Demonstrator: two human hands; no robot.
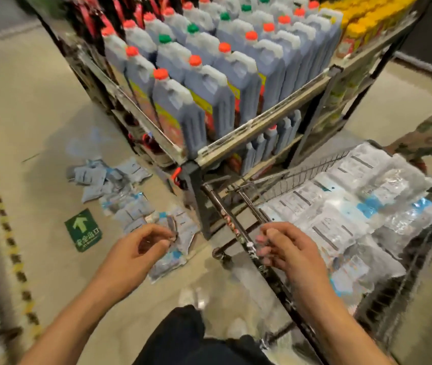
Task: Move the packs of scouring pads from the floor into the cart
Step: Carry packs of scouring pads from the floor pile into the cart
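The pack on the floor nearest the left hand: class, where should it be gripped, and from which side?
The pack lies flat on the floor, so probably pinch its near free edge, coming down from above with the left hand, whose fingers hover over it. Other packs overlap its far end.

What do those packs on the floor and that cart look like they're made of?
The packs on the floor look wrapped in thin, glossy clear plastic film with pale printed labels; it crinkles and catches light. The cart seems to be metal wire mesh with dark, worn tubing along its rim, though blur leaves the finish uncertain.
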